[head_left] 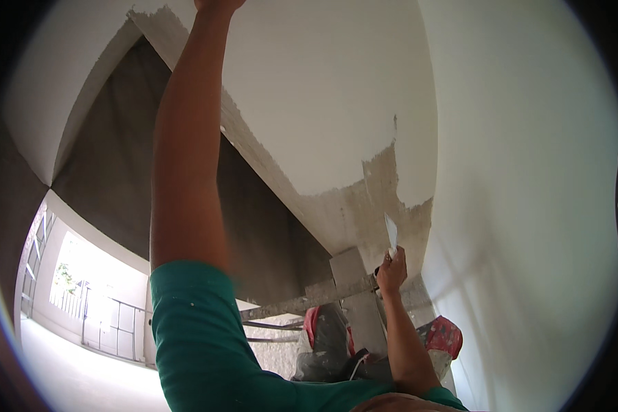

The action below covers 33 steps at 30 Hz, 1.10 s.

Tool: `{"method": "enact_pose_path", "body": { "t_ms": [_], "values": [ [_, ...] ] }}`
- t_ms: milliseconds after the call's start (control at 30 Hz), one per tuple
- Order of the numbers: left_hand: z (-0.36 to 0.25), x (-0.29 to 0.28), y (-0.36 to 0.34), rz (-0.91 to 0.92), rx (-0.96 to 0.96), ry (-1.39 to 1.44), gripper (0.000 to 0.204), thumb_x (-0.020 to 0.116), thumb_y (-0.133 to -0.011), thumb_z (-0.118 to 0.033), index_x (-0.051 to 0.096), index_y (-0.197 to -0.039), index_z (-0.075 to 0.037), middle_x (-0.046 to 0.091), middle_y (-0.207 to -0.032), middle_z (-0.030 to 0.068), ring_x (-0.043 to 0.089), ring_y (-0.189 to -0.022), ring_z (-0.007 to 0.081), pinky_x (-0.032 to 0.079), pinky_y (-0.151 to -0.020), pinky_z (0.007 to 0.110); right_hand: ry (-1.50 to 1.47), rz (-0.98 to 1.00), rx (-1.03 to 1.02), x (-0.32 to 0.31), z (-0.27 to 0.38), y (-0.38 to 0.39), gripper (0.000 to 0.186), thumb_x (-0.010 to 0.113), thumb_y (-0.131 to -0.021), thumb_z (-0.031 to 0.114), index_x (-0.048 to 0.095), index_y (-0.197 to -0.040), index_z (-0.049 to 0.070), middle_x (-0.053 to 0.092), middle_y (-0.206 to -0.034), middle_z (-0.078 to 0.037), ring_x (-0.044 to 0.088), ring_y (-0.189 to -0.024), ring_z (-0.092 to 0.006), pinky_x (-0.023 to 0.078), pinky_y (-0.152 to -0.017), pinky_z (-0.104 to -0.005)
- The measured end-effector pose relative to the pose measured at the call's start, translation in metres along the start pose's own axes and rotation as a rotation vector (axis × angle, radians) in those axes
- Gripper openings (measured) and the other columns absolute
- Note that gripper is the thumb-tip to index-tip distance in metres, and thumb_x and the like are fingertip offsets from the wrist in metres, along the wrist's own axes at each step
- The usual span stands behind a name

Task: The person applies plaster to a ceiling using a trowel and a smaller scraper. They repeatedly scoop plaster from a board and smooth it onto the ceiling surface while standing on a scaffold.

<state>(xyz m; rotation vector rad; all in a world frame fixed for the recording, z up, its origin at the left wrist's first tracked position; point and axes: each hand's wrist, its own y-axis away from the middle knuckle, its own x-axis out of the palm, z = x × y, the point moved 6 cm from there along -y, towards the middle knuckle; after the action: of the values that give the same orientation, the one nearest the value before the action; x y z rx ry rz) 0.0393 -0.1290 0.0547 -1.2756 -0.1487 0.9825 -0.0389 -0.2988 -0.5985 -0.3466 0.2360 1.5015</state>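
My right hand point(393, 271) is closed round the handle of a putty knife point(391, 232), its pale blade pointing up. Beyond the blade stands a surface with a smooth white coat point(329, 89) that ends in a ragged edge over bare grey plaster point(343, 213). My left arm stretches up past that surface. Only the base of my left hand point(220, 3) shows at the top edge, and its fingers are out of the picture.
Below me are grey boards point(365, 319) and a splattered bar point(288, 306). Two red-and-grey, paint-spotted shapes point(446, 336) flank the boards. At right rises a white wall point(522, 206). Far left, a bright opening has a metal railing point(113, 323). A dark grey recess point(275, 226) lies behind my left arm.
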Motion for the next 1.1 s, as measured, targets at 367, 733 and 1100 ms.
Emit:
{"method": "enact_pose_path", "body": {
  "t_ms": [367,733,1100],
  "values": [
    [-0.057,0.173,0.255,0.012,0.299,-0.044,0.057,0.058,-0.083,-0.011,0.047,-0.138,-0.025,0.042,-0.145,0.0002,0.039,-0.129,0.0391,0.024,-0.104,0.06,0.016,0.023,-0.048,0.003,-0.004,0.002,0.026,0.058,-0.089,0.011,0.053,-0.113,0.003,0.061,-0.103,-0.017,0.061,-0.092,-0.0373,0.047,-0.075,-0.0454],
    [0.072,0.018,0.016,-0.175,-0.072,0.002,0.071,0.048,-0.081,0.011,0.037,-0.145,-0.018,0.034,-0.15,0.0082,0.032,-0.135,0.0379,0.027,-0.11,0.055,0.044,0.029,-0.05,0.004,-0.008,-0.001,0.026,0.056,-0.091,0.012,0.053,-0.114,0.002,0.061,-0.104,-0.017,0.061,-0.094,-0.0374,0.047,-0.077,-0.0452],
    [0.035,0.067,0.075,0.019,-0.045,-0.054,0.062,0.057,-0.083,-0.001,0.042,-0.142,-0.017,0.041,-0.145,0.0111,0.038,-0.131,0.035,0.03,-0.106,0.059,0.018,0.045,-0.007,0.003,-0.002,-0.003,0.027,0.057,-0.089,0.013,0.053,-0.114,0.001,0.061,-0.104,-0.019,0.06,-0.094,-0.0391,0.046,-0.079,-0.0445]
  ]
}}
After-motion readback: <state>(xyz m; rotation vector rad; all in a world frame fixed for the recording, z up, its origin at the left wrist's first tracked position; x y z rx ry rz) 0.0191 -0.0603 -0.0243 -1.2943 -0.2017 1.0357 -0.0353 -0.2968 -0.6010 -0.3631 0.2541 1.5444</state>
